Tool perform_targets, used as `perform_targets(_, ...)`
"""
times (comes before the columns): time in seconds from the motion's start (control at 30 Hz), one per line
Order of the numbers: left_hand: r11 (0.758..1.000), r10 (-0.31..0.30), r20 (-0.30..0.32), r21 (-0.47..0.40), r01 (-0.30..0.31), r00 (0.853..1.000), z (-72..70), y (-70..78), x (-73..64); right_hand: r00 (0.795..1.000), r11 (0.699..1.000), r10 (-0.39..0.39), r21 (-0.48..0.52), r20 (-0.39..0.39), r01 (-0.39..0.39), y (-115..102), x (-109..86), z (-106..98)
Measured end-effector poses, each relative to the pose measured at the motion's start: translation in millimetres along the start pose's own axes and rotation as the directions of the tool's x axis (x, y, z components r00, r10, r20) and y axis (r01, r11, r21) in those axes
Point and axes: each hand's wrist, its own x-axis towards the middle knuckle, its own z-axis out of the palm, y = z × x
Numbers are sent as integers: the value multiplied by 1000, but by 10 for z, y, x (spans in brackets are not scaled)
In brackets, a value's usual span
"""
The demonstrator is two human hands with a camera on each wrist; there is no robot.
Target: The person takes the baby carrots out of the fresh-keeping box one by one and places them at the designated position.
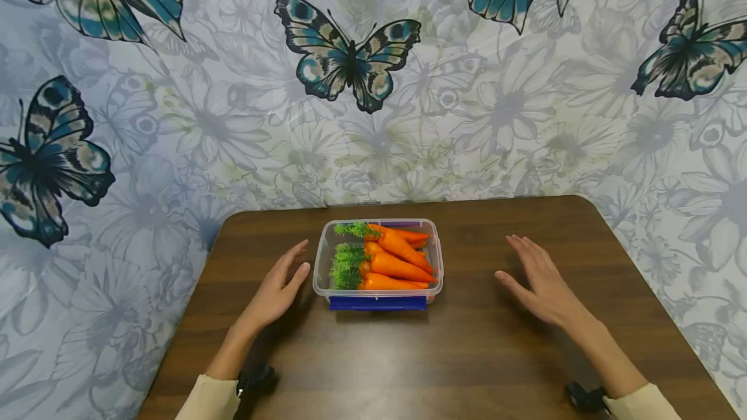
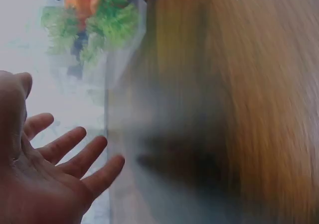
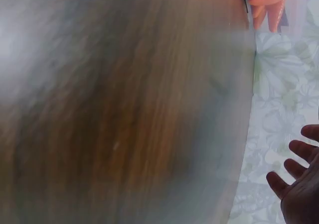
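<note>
A clear plastic container [image 1: 434,263] without a lid stands in the middle of the brown table [image 1: 478,355]; it holds several orange carrots [image 1: 397,258] with green tops [image 1: 347,264], and a blue clip [image 1: 378,303] shows on its near side. My left hand [image 1: 280,287] hovers just left of the container, fingers straight, holding nothing. My right hand [image 1: 537,280] is spread open about a hand's width to the container's right, also empty. The left wrist view is blurred and shows my left hand [image 2: 55,169] open below the carrot tops [image 2: 99,25]. The right wrist view shows my right fingertips [image 3: 299,184] and the carrots [image 3: 269,5].
Butterfly-and-flower patterned cloth [image 1: 373,83] covers the wall behind and drapes round both sides of the table. The table's far edge runs just behind the container. Bare wood lies in front of the container and on both sides.
</note>
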Motion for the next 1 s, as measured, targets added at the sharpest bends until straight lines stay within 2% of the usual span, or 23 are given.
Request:
perform_targets(0.13,990,10,-17,-142,-12,1000,32,33,46,1000,998,-13,61,8,13,-42,68,40)
perform_targets(0.23,967,18,-13,-253,-20,1000,45,65,75,999,995,-36,97,3,36,-89,126,65)
perform_targets(0.33,945,9,8,-328,-5,1000,57,98,99,996,990,-72,121,-45,77,-158,186,92)
perform_targets(0.47,934,-4,45,-356,20,999,79,128,127,981,977,-137,143,-138,157,-277,267,131)
perform_targets(0.57,929,-13,63,-367,36,998,92,139,142,969,964,-178,168,-170,206,-366,327,160)
perform_targets(0.77,922,-29,83,-384,59,996,102,170,160,967,944,-208,230,-146,237,-505,439,215)
perform_targets(1.0,909,-61,93,-406,94,994,117,191,158,973,933,-211,278,-92,229,-631,555,258)
